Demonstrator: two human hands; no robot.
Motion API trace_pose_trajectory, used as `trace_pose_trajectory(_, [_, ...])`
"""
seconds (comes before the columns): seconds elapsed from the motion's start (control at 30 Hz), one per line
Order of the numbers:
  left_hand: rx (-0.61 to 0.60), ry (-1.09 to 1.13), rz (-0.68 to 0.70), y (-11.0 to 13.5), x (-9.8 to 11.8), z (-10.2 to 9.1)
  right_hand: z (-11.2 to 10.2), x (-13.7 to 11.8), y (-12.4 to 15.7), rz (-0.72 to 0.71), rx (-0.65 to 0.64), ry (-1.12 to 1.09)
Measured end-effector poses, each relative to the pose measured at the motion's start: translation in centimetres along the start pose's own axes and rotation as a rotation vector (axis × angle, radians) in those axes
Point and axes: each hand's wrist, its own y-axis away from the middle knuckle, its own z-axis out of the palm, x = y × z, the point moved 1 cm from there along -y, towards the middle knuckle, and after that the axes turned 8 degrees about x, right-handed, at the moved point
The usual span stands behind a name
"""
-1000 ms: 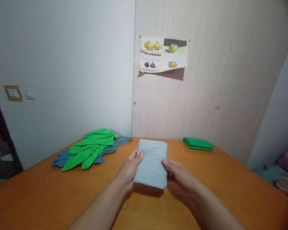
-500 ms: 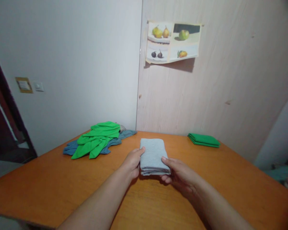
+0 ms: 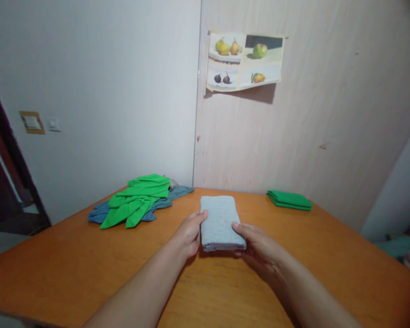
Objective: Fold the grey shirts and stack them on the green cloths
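A light grey cloth [image 3: 221, 222], folded into a thick, neat rectangle, is held between both hands over the middle of the table. My left hand [image 3: 191, 232] grips its left side, the thumb on top and the other fingers hidden beneath or behind it. On the near right corner, my right hand [image 3: 258, 243] pinches the bundle, thumb above and fingers mostly out of sight below. The layered folded edge faces me. What kind of garment or cloth it is, I cannot tell.
On the orange-brown table [image 3: 150, 264], a loose heap at the back left has a bright green cloth [image 3: 138, 196] over a blue-grey cloth [image 3: 166, 204]. A folded green cloth [image 3: 289, 200] lies at the back right. Walls stand behind, one bearing a fruit picture poster [image 3: 245, 61].
The grey bundle has tilted slightly, its near layers now pressed closer together. My right hand's fingers have slid further under it. The view has shifted a little.
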Motion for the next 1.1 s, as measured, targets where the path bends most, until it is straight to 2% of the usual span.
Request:
trace_pose_trajectory(0.13, [-0.149,-0.023,0.054,0.6,0.0,0.4,0.3,-0.7,0.2,-0.122,-0.014,-0.071])
trace_pose_trajectory(0.3, [-0.313,-0.081,0.057,2.1,0.1,1.4,-0.1,-2.1,0.2,-0.185,0.093,-0.04])
trace_pose_trajectory(0.4, [-0.368,-0.097,0.061,2.8,0.3,1.9,-0.2,-2.7,0.2,-0.226,0.153,0.012])
trace_pose_trajectory(0.57, [-0.35,-0.105,0.089,3.3,0.8,2.0,0.0,-2.8,0.4,-0.293,0.173,0.001])
trace_pose_trajectory(1.1, [-0.312,-0.108,0.252,4.1,1.6,2.5,0.6,-2.6,1.0,-0.417,0.091,0.166])
